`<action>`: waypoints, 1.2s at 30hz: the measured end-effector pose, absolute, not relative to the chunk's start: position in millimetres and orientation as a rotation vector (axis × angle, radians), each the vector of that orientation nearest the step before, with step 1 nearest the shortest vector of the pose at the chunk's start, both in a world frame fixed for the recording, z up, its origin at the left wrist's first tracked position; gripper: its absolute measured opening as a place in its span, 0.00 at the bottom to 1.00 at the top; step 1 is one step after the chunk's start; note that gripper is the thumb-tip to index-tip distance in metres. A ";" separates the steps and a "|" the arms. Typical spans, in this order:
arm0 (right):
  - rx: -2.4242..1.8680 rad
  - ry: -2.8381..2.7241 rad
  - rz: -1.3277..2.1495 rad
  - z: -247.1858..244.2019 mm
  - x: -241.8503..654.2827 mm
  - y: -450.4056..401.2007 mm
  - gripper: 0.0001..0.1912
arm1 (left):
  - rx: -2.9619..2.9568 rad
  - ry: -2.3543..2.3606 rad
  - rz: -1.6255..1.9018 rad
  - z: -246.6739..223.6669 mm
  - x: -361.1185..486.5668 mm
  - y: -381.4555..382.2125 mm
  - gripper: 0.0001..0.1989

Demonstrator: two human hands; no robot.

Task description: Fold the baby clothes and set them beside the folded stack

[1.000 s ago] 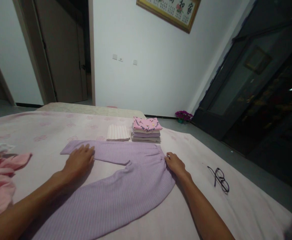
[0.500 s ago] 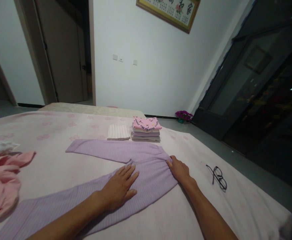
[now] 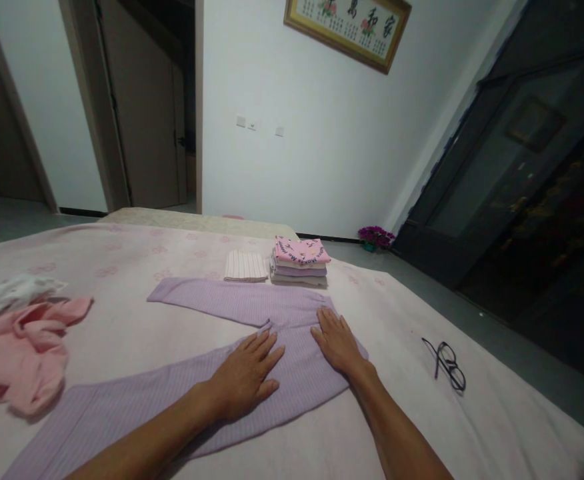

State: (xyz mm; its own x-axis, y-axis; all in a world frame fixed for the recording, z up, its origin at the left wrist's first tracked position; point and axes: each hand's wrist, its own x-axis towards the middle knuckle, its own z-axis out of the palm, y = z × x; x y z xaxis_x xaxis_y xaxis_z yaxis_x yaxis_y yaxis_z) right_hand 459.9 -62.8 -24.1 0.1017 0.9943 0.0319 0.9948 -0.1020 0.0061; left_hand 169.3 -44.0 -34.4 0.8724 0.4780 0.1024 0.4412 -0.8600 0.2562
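Pants (image 3: 299,367): near centre, spread flat, unfolded.
Left hand (image 3: 246,375): palm down on pants, gripping nothing.
Right hand (image 3: 338,340): likewise, near waistband; hands apart.
Folded: stack (image 3: 301,272), striped cloth (image 3: 245,265), far.
Crumpled: pink cloth (image 3: 29,357), white cloth (image 3: 15,297), left.

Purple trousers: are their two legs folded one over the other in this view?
No, the purple trousers have their far leg and near leg spread apart, with pale sheet showing between.

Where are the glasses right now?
In the head view, the glasses lie on the pale sheet at the right, to the right of the right hand resting on the lilac trousers.
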 end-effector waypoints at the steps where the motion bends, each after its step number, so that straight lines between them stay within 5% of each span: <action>1: -2.346 -2.073 -0.020 -27.7 463.9 -61.8 0.35 | 2.815 0.690 0.254 -34.2 167.1 -44.6 0.33; 16: -2.315 -1.995 -0.054 -38.6 478.7 -60.8 0.32 | 2.877 0.748 0.266 -35.5 28.8 -49.7 0.36; 36: -2.308 -1.985 -0.095 -42.7 484.2 -57.8 0.30 | 2.636 1.766 0.470 -76.6 -58.6 -16.1 0.30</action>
State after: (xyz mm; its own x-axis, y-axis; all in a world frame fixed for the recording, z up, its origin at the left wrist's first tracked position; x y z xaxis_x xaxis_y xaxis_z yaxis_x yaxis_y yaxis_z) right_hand 484.2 -57.8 -42.7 0.1502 0.9826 0.1096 0.9885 -0.1476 -0.0317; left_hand -58.6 -16.1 -76.6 0.3516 0.8944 0.2765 0.9135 -0.3923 0.1073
